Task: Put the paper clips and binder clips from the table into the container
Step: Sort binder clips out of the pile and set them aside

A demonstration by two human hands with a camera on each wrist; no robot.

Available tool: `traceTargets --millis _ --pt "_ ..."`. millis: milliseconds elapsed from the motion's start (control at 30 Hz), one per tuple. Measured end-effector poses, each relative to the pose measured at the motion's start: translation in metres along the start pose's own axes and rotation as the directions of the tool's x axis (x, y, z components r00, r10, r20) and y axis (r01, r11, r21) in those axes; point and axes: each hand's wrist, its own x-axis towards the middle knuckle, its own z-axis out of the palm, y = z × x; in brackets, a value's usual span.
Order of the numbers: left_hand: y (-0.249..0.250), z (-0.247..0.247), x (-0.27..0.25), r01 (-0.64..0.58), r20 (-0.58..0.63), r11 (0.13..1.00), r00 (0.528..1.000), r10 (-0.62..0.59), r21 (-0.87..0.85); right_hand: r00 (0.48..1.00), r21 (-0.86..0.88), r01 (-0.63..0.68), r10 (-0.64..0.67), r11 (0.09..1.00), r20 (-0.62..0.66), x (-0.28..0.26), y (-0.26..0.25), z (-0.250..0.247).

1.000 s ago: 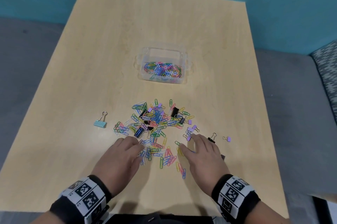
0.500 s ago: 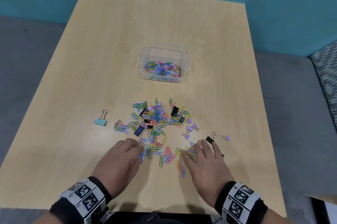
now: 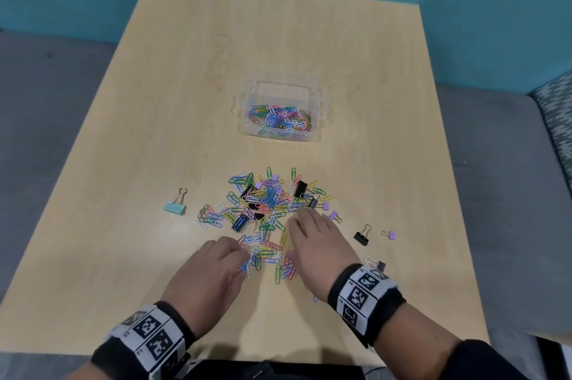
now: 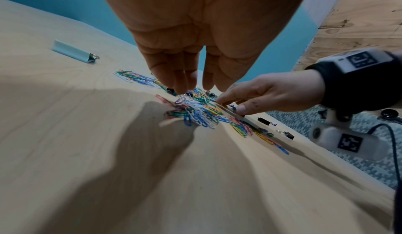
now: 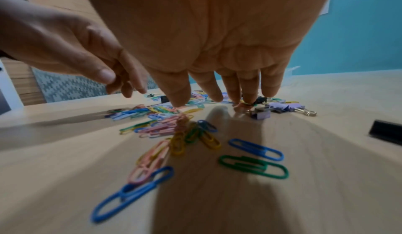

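A heap of coloured paper clips mixed with black and purple binder clips lies mid-table. Behind it stands a clear plastic container holding several paper clips. My left hand hangs over the heap's near left edge, straight fingers pointing down onto the clips. My right hand lies spread on the heap's near right side, fingertips touching clips and table. Neither hand holds anything. A light blue binder clip lies alone to the left.
A black binder clip, a small purple one and a small dark one lie right of my right hand. The wooden table stands against a teal wall. Grey floor flanks it.
My right hand has slid forward and left into the heap, uncovering the binder clips to its right. The left hand has barely moved.
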Motion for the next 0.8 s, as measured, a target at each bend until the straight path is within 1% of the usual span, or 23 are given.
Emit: traceTargets --millis 67,100,200,267,333,433,567,633,700,733,800 --pt "0.0 -0.002 0.0 0.006 0.003 1.0 1.0 -0.006 -0.001 1.0 -0.014 -0.022 0.022 1.0 0.014 0.005 0.0 -0.003" --pt "0.0 -0.002 -0.001 0.006 -0.001 1.0 1.0 -0.006 -0.005 1.0 -0.013 -0.012 0.012 1.0 0.021 0.006 -0.002 -0.003" --pt "-0.003 -0.004 -0.003 0.007 -0.012 1.0 1.0 -0.007 -0.02 0.994 0.014 0.105 -0.105 0.994 0.026 -0.002 -0.013 -0.002" --pt "-0.006 -0.003 -0.004 0.011 -0.006 1.0 1.0 -0.011 -0.02 0.987 0.043 0.161 -0.161 0.986 -0.002 -0.008 -0.016 -0.004" --pt "-0.008 -0.003 -0.004 0.016 0.001 1.0 1.0 -0.016 -0.009 0.991 0.06 0.135 -0.133 0.989 -0.03 -0.008 -0.015 -0.005" --pt "-0.009 -0.004 -0.002 0.025 -0.011 0.999 1.0 -0.025 0.036 0.998 0.065 0.037 -0.034 0.997 -0.046 0.005 -0.008 -0.003" --pt "-0.006 -0.008 0.004 0.01 0.01 0.991 1.0 -0.011 0.135 0.999 0.042 -0.001 -0.001 0.999 0.045 0.016 -0.01 0.0" --pt "-0.004 -0.008 0.007 -0.009 0.038 0.986 0.999 0.003 0.165 0.998 0.019 0.019 -0.02 1.0 0.06 0.011 -0.016 -0.002" --pt "-0.005 -0.007 0.008 -0.011 0.041 0.984 0.999 0.004 0.18 0.994 0.026 0.09 -0.092 0.996 0.06 0.001 -0.023 -0.003" --pt "-0.006 -0.007 0.009 0.006 0.025 0.984 1.0 -0.01 0.18 0.991 0.035 0.123 -0.125 0.992 0.043 -0.002 -0.025 -0.004" --pt "-0.008 -0.008 0.014 0.069 -0.033 0.984 0.997 -0.065 0.167 0.989 0.049 0.148 -0.146 0.988 -0.032 -0.003 -0.025 -0.008"
